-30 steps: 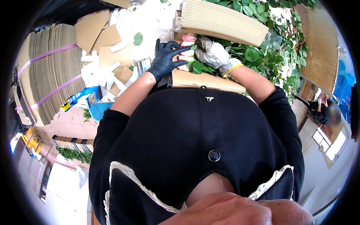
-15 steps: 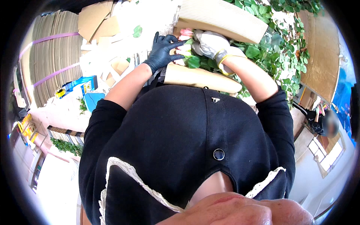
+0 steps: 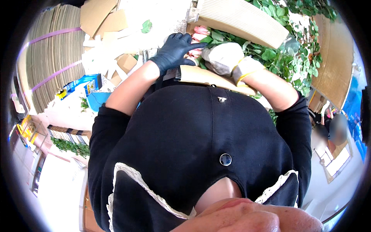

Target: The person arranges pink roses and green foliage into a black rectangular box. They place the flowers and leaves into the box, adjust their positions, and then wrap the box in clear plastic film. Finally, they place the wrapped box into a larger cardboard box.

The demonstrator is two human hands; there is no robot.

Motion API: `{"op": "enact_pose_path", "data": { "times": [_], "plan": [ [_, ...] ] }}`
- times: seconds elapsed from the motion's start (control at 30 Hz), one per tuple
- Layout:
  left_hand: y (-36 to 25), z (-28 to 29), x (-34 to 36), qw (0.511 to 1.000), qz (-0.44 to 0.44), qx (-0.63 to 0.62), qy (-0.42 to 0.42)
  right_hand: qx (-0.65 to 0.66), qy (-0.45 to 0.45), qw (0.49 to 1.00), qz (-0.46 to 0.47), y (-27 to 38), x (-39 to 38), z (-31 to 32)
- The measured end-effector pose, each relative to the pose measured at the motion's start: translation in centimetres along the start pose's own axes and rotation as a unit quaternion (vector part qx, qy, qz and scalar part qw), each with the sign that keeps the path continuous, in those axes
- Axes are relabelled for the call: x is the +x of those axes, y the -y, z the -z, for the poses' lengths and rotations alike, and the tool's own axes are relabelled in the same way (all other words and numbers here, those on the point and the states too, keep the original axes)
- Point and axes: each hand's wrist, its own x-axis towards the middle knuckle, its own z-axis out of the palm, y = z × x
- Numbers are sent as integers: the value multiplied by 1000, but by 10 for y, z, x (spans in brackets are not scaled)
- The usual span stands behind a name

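Observation:
Pink roses lie with their heads lined up at the left end of a corrugated cardboard wrap, their leafy stems running right. The wrap has a far wall and a near wall. At the heads is my left hand, black-gloved, thumb and index finger stretched apart along the blooms. My right hand, in a pale grey glove with a yellow-edged cuff, curls down over the stems just behind the heads. Its fingertips, and whatever they hold, are hidden among leaves.
Loose rose foliage spreads over the right of the worktop beside a brown board. A strapped stack of cardboard sheets stands at far left, near cardboard scraps and a blue box. Other people are at far right.
My right hand has moved nearer my body and curled lower over the stems. Pale rose heads that showed by its fingers are now mostly covered. My left hand stays by the blooms; the view has shifted slightly.

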Motion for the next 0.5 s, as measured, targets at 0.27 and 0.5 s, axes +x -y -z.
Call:
{"op": "enact_pose_path", "data": {
  "times": [0.27,0.5],
  "plan": [
    [11,-17,-2,999,13,10,-36,88,-126,987,57,-22,10,-41],
    [26,-11,-25,970,87,-224,-47,107,-74,991,33,-18,-7,15]
  ]
}}
